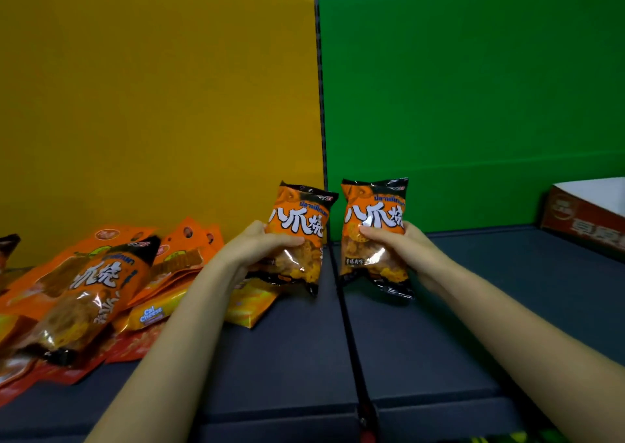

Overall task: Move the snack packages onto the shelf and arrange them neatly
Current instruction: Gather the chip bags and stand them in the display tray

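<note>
My left hand [252,248] grips an orange and black snack bag [299,221] upright, just left of the seam between two dark shelf sections. My right hand [404,244] grips a matching orange and black bag [373,212] upright, just right of that seam, its bottom near the dark shelf surface [507,300]. The two bags stand side by side, a small gap apart. A heap of snack packages [91,287] lies on the left shelf section, with another bag of the same kind on top.
A yellow back panel [152,87] stands behind the left section and a green one [473,87] behind the right. A black upright post [319,87] divides them. An open cardboard box [588,212] sits at the far right. A yellow Cal Cheese pack [152,314] lies in the heap.
</note>
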`<action>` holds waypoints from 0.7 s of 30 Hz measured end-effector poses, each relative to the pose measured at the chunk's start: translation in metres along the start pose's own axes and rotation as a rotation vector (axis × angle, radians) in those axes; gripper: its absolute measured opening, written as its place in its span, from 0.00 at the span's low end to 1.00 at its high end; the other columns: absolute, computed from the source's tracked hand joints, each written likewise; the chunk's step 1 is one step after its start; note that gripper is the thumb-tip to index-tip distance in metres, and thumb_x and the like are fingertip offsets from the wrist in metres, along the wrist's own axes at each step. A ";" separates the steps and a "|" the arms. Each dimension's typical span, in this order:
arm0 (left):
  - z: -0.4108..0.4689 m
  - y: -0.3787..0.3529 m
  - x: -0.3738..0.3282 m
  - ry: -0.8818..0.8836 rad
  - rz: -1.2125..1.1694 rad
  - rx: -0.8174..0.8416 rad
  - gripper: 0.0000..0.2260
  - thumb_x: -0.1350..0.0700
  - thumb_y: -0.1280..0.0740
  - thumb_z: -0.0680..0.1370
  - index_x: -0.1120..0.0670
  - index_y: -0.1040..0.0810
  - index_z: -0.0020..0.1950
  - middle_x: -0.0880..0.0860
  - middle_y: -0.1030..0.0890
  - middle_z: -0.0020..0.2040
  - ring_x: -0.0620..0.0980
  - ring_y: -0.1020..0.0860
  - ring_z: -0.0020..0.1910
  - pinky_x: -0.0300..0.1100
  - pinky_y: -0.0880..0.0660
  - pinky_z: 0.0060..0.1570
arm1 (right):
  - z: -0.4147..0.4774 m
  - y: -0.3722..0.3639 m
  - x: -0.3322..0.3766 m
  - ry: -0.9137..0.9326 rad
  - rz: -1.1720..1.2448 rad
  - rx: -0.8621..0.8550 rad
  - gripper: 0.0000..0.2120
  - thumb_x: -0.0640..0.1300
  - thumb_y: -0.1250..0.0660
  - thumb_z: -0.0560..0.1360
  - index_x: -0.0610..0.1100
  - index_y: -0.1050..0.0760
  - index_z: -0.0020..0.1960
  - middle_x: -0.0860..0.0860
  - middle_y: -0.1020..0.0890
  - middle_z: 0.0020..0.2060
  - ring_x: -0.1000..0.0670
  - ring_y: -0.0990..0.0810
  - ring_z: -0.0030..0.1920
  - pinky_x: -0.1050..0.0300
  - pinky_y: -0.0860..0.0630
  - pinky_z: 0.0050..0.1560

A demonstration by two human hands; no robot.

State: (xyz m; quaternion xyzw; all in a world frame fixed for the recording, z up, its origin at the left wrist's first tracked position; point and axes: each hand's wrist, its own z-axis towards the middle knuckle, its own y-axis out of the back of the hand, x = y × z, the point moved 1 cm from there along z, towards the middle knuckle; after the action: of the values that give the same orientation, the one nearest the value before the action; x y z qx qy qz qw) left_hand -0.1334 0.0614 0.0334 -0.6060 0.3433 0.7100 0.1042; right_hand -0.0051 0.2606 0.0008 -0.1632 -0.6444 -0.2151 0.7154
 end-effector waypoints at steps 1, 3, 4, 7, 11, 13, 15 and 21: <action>-0.002 -0.006 -0.002 -0.005 -0.033 -0.003 0.10 0.56 0.26 0.70 0.50 0.28 0.40 0.44 0.18 0.26 0.42 0.19 0.30 0.37 0.24 0.31 | -0.004 0.007 0.002 0.003 0.004 -0.021 0.28 0.49 0.25 0.67 0.45 0.29 0.64 0.47 0.18 0.55 0.47 0.18 0.53 0.53 0.23 0.56; -0.004 -0.022 -0.009 -0.007 -0.083 -0.010 0.12 0.55 0.26 0.69 0.51 0.29 0.42 0.45 0.18 0.30 0.42 0.20 0.30 0.35 0.26 0.25 | -0.013 0.025 0.007 0.018 0.007 -0.054 0.30 0.49 0.25 0.66 0.44 0.30 0.65 0.47 0.18 0.55 0.47 0.18 0.53 0.53 0.23 0.55; -0.004 -0.032 -0.013 -0.006 -0.095 -0.008 0.13 0.55 0.25 0.68 0.52 0.29 0.44 0.47 0.18 0.35 0.43 0.20 0.33 0.35 0.26 0.25 | -0.019 0.035 0.009 0.020 0.005 -0.074 0.31 0.49 0.25 0.66 0.44 0.30 0.66 0.47 0.18 0.55 0.47 0.18 0.53 0.52 0.23 0.56; -0.002 -0.067 -0.031 -0.016 -0.121 0.030 0.25 0.54 0.24 0.66 0.53 0.35 0.56 0.50 0.23 0.45 0.48 0.21 0.41 0.40 0.26 0.32 | -0.036 0.071 0.015 0.010 -0.010 -0.142 0.32 0.50 0.25 0.65 0.44 0.31 0.66 0.47 0.18 0.56 0.46 0.18 0.53 0.49 0.24 0.59; -0.002 -0.125 -0.056 -0.071 -0.160 0.097 0.29 0.54 0.23 0.66 0.52 0.36 0.59 0.51 0.23 0.47 0.49 0.21 0.45 0.42 0.25 0.37 | -0.063 0.135 0.025 0.035 -0.024 -0.221 0.30 0.49 0.25 0.66 0.45 0.31 0.65 0.47 0.18 0.55 0.48 0.18 0.51 0.55 0.22 0.50; -0.005 -0.160 -0.070 -0.092 -0.220 0.119 0.29 0.53 0.24 0.66 0.52 0.35 0.60 0.51 0.22 0.48 0.49 0.21 0.45 0.42 0.25 0.36 | -0.080 0.172 0.031 0.064 -0.049 -0.254 0.24 0.49 0.26 0.67 0.47 0.28 0.61 0.49 0.17 0.51 0.51 0.16 0.46 0.57 0.22 0.50; -0.011 -0.198 -0.083 -0.102 -0.287 0.142 0.29 0.53 0.24 0.66 0.53 0.34 0.61 0.51 0.21 0.50 0.49 0.21 0.45 0.41 0.25 0.35 | -0.097 0.210 0.035 0.076 -0.082 -0.287 0.24 0.49 0.26 0.67 0.47 0.28 0.61 0.49 0.17 0.51 0.50 0.16 0.46 0.53 0.22 0.55; -0.036 -0.309 -0.129 -0.125 -0.349 0.196 0.29 0.53 0.24 0.66 0.54 0.33 0.63 0.53 0.21 0.54 0.50 0.20 0.48 0.42 0.24 0.38 | -0.145 0.326 0.045 0.062 -0.198 -0.346 0.32 0.56 0.26 0.63 0.48 0.33 0.63 0.54 0.20 0.50 0.54 0.19 0.45 0.63 0.25 0.43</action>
State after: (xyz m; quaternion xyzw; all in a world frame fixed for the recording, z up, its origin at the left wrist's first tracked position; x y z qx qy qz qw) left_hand 0.1004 0.3036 0.0409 -0.5981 0.2933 0.6806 0.3050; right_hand 0.2907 0.4604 0.0430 -0.2128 -0.5882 -0.3971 0.6716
